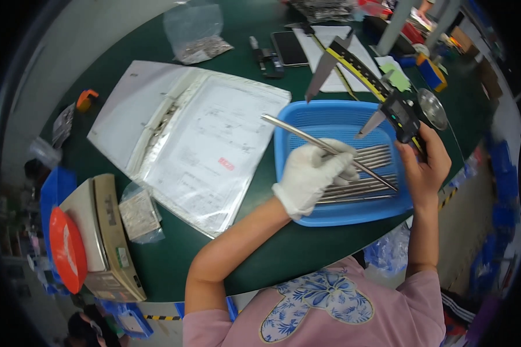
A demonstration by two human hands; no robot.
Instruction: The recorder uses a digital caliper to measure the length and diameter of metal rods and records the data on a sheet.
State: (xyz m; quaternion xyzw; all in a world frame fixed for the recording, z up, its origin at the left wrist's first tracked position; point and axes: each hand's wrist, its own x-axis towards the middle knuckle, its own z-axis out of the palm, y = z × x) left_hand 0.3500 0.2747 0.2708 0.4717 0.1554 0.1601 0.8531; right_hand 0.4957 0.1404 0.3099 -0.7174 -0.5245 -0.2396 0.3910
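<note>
My left hand (315, 176), in a white glove, is closed round a thin metal rod (295, 130), held slanting over a blue plastic basket (283, 153). Bare, my right hand (425, 165) grips a digital caliper (400, 113) by its dark display end. The caliper's jaws are spread wide, pointing down and left above the basket, and the rod is apart from them. Several similar metal rods (359, 191) lie side by side in the basket, partly hidden by my gloved hand.
Left of the basket lies an open binder (214, 127) with sleeved pages. A weighing scale (101, 231) with a red oval piece (68, 250) stands at the table's left. Farther back are a bag of small parts (200, 46), a phone (290, 48) and a round metal dish (433, 109).
</note>
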